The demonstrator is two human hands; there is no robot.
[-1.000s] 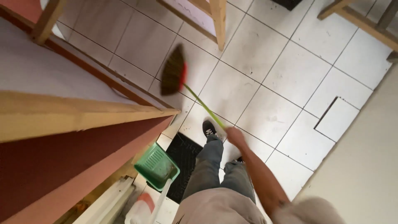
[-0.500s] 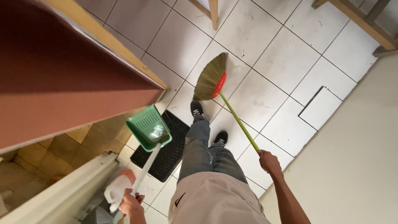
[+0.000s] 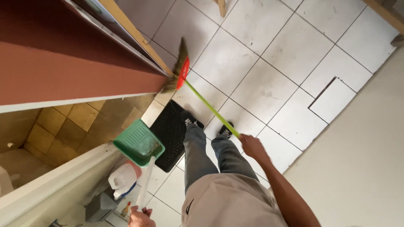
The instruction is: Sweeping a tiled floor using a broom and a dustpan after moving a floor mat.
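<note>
Head view, looking straight down the person's own legs at a white tiled floor [image 3: 290,59]. Landmark for all positions: black doormat [image 3: 170,132], lying on the tiles just in front of the shoes. Far left of the mat: a sunken area lined with tan tiles [image 3: 63,126], bounded by a pale ledge [image 3: 50,185]. Above-left of the mat: reddish-brown counter underside [image 3: 63,59] with a wooden edge. Below-left of the mat, near the frame bottom: left hand [image 3: 139,217], closed around the white handle of a green dustpan [image 3: 139,143]; the pan itself hangs over the mat's left edge, open side tilted up. Just left of that handle: a white jug [image 3: 122,178] with a reddish part and a blue cap, and a grey container [image 3: 100,206] below it. Above the mat: head of a broom [image 3: 179,69], brown bristles in a red clamp, bristle tips against the counter edge. Its green stick runs diagonally down and right, passing just right of the mat and over the black shoes [image 3: 191,120]. Right of the mat: right hand [image 3: 251,145], closed on the stick's lower end, forearm reaching down to the frame bottom. Far right: a plain pale wall [image 3: 362,159].
</note>
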